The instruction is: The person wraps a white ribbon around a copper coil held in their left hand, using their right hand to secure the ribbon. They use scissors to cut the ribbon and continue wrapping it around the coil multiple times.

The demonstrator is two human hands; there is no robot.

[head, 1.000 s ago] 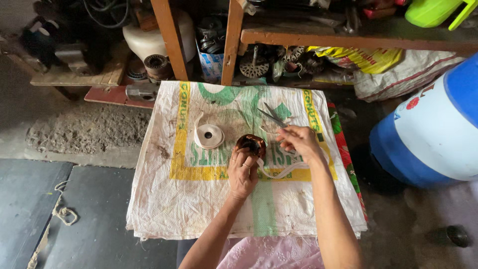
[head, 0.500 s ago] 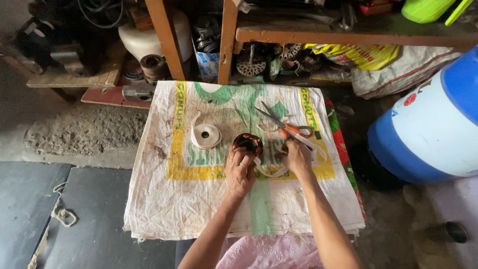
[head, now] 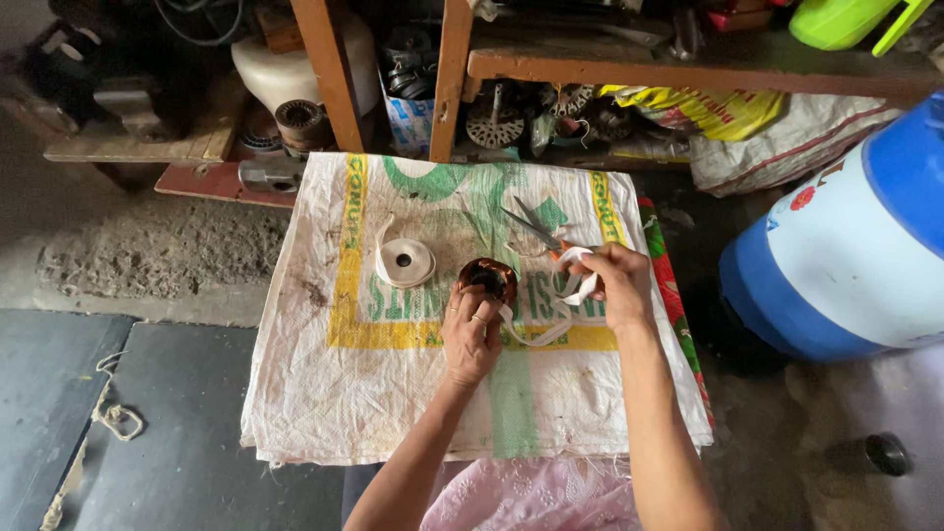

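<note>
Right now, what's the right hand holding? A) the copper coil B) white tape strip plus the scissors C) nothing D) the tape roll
B: the right hand grips a loop of white tape strip and the orange-handled scissors, blades pointing up-left; the tape roll lies apart on the sack, and the left hand is on the copper coil.

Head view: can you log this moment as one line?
left hand: on copper coil | right hand: holds white tape, scissors | tape roll: on woven sack

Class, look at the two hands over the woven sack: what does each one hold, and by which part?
The left hand grips the copper coil by its near rim. The right hand holds white tape looped in its fingers, with scissors by their handle end.
</note>
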